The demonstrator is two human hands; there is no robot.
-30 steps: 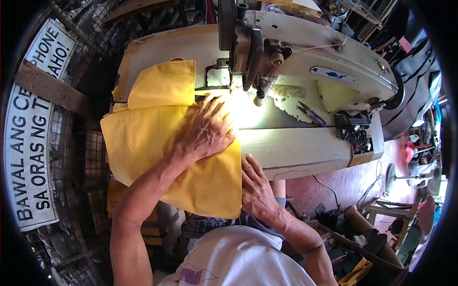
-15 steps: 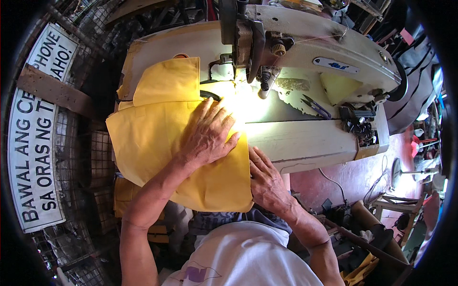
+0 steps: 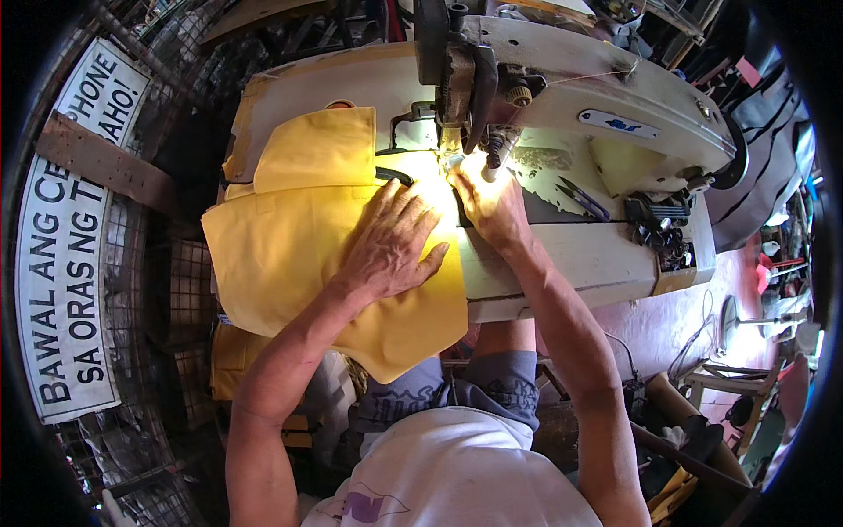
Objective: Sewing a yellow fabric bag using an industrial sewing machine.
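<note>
A yellow fabric piece (image 3: 290, 246) with a folded flap at its far left lies on the sewing machine's bed and hangs over the near edge. My left hand (image 3: 391, 237) rests flat on it, fingers spread slightly, just left of the needle area. A dark curved strip (image 3: 392, 176) shows beside its fingertips. My right hand (image 3: 492, 206) is at the fabric's right edge, close by the presser foot, under the head of the sewing machine (image 3: 606, 88). Its fingers are curled together; bright lamp glare hides what is between them.
Thread snips (image 3: 583, 200) lie on the bed under the machine's arm. Dark metal parts (image 3: 660, 224) sit at the bed's right end. A wire-mesh wall with a white sign (image 3: 66, 290) stands at the left. More yellow fabric (image 3: 233, 356) is piled below the bed's left side.
My right hand has moved from the fabric's near right edge up and away to the needle area. The fabric's near corner hangs differently, and my left hand stays on the fabric.
</note>
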